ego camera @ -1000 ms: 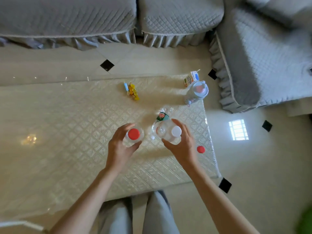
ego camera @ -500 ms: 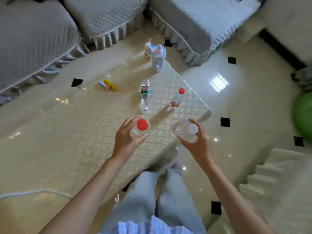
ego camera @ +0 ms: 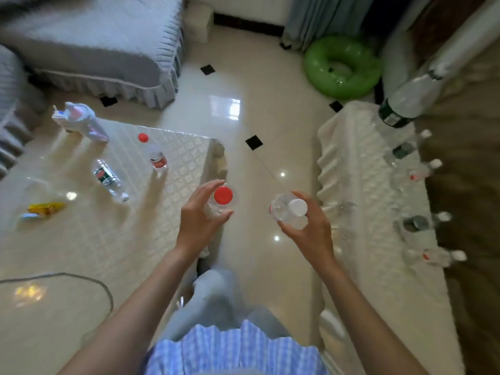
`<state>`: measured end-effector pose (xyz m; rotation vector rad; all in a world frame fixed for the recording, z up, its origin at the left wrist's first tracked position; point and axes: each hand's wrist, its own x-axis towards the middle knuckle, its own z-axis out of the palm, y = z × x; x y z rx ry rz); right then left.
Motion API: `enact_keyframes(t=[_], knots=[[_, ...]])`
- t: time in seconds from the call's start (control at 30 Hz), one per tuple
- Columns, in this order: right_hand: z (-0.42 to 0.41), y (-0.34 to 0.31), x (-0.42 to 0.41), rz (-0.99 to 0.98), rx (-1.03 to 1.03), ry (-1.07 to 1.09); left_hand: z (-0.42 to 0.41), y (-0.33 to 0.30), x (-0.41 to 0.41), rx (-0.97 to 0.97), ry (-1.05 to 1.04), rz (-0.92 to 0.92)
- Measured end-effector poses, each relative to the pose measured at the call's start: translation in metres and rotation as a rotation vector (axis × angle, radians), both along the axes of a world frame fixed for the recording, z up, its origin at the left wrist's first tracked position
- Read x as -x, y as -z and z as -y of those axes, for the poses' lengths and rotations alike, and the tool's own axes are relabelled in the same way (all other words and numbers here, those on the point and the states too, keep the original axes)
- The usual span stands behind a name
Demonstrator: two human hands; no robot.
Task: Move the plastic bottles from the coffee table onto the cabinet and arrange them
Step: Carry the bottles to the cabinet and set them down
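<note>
My left hand (ego camera: 200, 217) grips a clear bottle with a red cap (ego camera: 223, 195), held over the coffee table's right edge. My right hand (ego camera: 308, 228) grips a clear bottle with a white cap (ego camera: 297, 207), held over the floor between the coffee table (ego camera: 108, 239) and the cabinet (ego camera: 359, 266). On the coffee table a red-capped bottle (ego camera: 154, 154) stands and a green-labelled bottle (ego camera: 109, 180) lies on its side. Several bottles stand in a row along the cabinet's far edge (ego camera: 422, 223), with a large bottle (ego camera: 408, 98) at its end.
A white toy-shaped bottle (ego camera: 81, 123) and a yellow snack packet (ego camera: 44, 209) sit on the coffee table, and a cable (ego camera: 81, 280) crosses it. Grey sofas (ego camera: 102, 47) lie behind. A green inflatable ring (ego camera: 342, 67) rests on the floor near the cabinet.
The view has swung right from the coffee table toward the cabinet. Both hands, each holding its bottle, have moved off the table's middle toward its right edge and the gap.
</note>
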<state>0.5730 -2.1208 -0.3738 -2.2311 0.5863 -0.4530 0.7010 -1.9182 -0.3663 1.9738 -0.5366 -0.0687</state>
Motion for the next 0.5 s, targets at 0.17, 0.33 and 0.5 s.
enact_keyframes(t=[0.17, 0.33, 0.5], knots=[[0.027, -0.013, 0.117, 0.008, -0.021, 0.238, 0.063, -0.008, 0.070, -0.014, 0.264, 0.063], [0.032, -0.022, 0.227, -0.001, -0.062, 0.490, 0.116, -0.008, 0.148, -0.003, 0.502, 0.029], [0.030, -0.024, 0.317, 0.023, -0.151, 0.729, 0.164, -0.016, 0.218, 0.030, 0.678, -0.066]])
